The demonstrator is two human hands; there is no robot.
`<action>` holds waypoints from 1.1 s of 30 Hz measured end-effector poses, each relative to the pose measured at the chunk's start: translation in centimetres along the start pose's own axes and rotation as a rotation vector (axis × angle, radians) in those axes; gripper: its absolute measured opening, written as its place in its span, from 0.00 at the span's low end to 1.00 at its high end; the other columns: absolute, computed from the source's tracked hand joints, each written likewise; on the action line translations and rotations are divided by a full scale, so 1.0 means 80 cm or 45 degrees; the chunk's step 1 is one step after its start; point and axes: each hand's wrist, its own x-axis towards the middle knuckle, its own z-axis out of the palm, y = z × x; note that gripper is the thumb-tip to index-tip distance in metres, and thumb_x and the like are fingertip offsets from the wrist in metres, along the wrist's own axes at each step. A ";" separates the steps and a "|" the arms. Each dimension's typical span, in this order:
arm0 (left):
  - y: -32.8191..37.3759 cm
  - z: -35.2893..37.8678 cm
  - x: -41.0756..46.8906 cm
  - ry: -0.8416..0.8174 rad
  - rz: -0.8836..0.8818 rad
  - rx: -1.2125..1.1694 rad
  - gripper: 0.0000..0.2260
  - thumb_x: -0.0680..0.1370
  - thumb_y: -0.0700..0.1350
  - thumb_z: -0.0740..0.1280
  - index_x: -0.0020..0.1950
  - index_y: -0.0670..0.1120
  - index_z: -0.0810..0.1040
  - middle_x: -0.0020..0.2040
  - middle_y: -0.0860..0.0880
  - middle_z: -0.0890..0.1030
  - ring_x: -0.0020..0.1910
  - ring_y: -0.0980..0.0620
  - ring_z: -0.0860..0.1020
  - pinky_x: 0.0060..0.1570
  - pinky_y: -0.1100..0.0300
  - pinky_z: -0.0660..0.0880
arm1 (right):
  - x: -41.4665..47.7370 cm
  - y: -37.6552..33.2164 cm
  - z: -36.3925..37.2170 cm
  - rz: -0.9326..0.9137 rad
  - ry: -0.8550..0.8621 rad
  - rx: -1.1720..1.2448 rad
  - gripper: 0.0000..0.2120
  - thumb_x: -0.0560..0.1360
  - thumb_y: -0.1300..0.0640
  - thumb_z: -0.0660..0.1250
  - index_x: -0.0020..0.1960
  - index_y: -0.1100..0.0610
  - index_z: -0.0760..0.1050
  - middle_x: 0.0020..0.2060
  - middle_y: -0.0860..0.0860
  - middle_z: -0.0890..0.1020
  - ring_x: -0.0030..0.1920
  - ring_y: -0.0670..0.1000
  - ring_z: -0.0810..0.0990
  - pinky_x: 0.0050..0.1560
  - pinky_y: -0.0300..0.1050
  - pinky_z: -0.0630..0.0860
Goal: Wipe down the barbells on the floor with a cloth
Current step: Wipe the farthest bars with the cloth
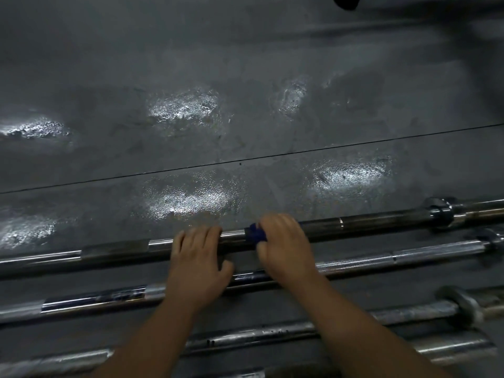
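Several steel barbells lie side by side across the dark floor. On the farthest barbell point(368, 223), my right hand point(283, 244) grips a blue cloth point(255, 234) wrapped round the shaft near its middle. My left hand point(197, 261) sits just left of the cloth, fingers curled over the same bar, thumb towards me. A second barbell point(422, 253) runs under both wrists. A third barbell point(409, 315) and a fourth barbell point(450, 347) lie nearer me, partly hidden by my forearms.
The grey textured floor point(245, 118) stretches beyond the bars, with shiny patches and a thin seam point(245, 159) crossing it. The far bar's collar point(439, 212) sits at the right. A dark object point(346, 1) pokes in at the top edge.
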 end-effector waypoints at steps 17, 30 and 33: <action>-0.014 -0.013 0.044 0.087 0.078 0.020 0.24 0.72 0.61 0.58 0.63 0.51 0.75 0.63 0.49 0.75 0.63 0.45 0.73 0.66 0.46 0.63 | 0.028 0.056 -0.035 0.398 0.175 -0.086 0.08 0.67 0.58 0.60 0.42 0.56 0.76 0.38 0.57 0.79 0.41 0.60 0.76 0.43 0.52 0.71; -0.021 -0.009 0.106 -0.167 0.125 0.034 0.36 0.69 0.64 0.57 0.77 0.57 0.58 0.77 0.53 0.61 0.75 0.49 0.58 0.74 0.46 0.47 | 0.046 0.098 -0.043 0.236 0.118 -0.137 0.21 0.65 0.64 0.67 0.57 0.53 0.76 0.52 0.50 0.80 0.54 0.55 0.75 0.58 0.50 0.72; -0.031 -0.017 0.123 -0.139 0.138 0.065 0.37 0.68 0.62 0.58 0.77 0.53 0.60 0.75 0.50 0.64 0.74 0.47 0.61 0.74 0.45 0.50 | 0.063 0.108 -0.040 0.507 0.345 -0.085 0.13 0.66 0.63 0.62 0.50 0.55 0.77 0.47 0.53 0.79 0.50 0.57 0.75 0.52 0.49 0.71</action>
